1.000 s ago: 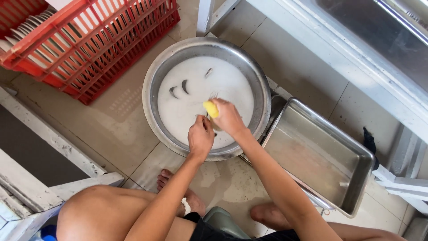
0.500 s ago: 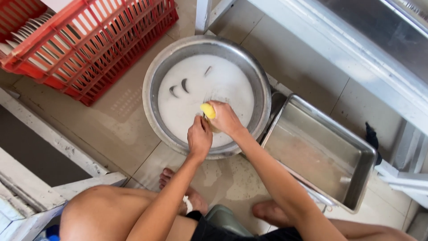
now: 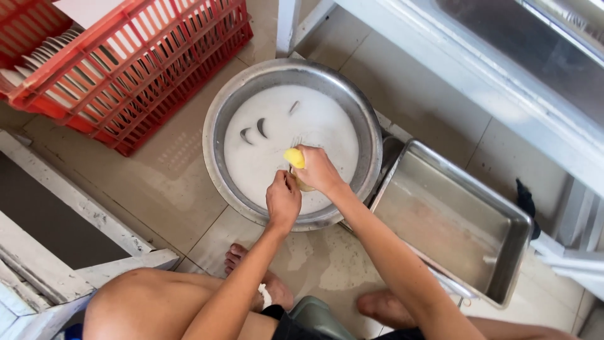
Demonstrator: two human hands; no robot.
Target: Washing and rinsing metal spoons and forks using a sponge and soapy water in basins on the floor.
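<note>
while a red plastic crate (image 3: 119, 69) of stacked plates stands off to one side and a rectangular steel tray (image 3: 450, 223) lies just beside it on the other, the round metal basin (image 3: 217, 113) of milky, sudsy water sits on the tiled floor. over it, the right hand (image 3: 318, 170) is curled tight around a yellow sponge (image 3: 294, 157); the left hand (image 3: 283, 200) pinches something i cannot tell.

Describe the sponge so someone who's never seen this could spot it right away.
Find the big round metal basin of milky, soapy water on the tiled floor. Over its near side, the right hand grips a small yellow sponge, the only bright yellow thing among grey metal.
</note>
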